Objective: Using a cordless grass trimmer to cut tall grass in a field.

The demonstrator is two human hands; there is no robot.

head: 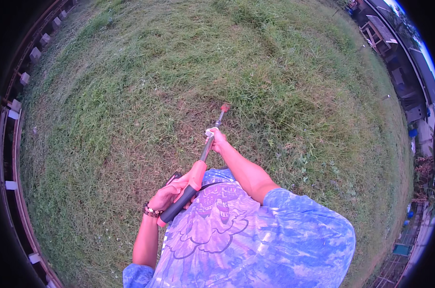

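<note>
A grass trimmer with a red-and-black rear housing and a metal shaft (pixel 206 149) reaches diagonally from my torso to the grass. My left hand (pixel 170 194), with a beaded bracelet at the wrist, wraps the rear part beside the black grip; some fingers are hidden behind it. Farther forward, my right hand (pixel 216 139) grips the tool at a white fitting (pixel 211 132) on the shaft. The red trimmer head (pixel 225 107) lies low among the grass, its lower side hidden. A dark part (pixel 174 177) shows next to my left hand.
Flattened, brownish grass (pixel 131 162) spreads around and left of the trimmer; taller green grass (pixel 275 104) stands to its right. A rail structure with pale blocks (pixel 35 54) curves along the left rim. Along the right rim are a small roofed shelter (pixel 381 28) and blue containers (pixel 413 133).
</note>
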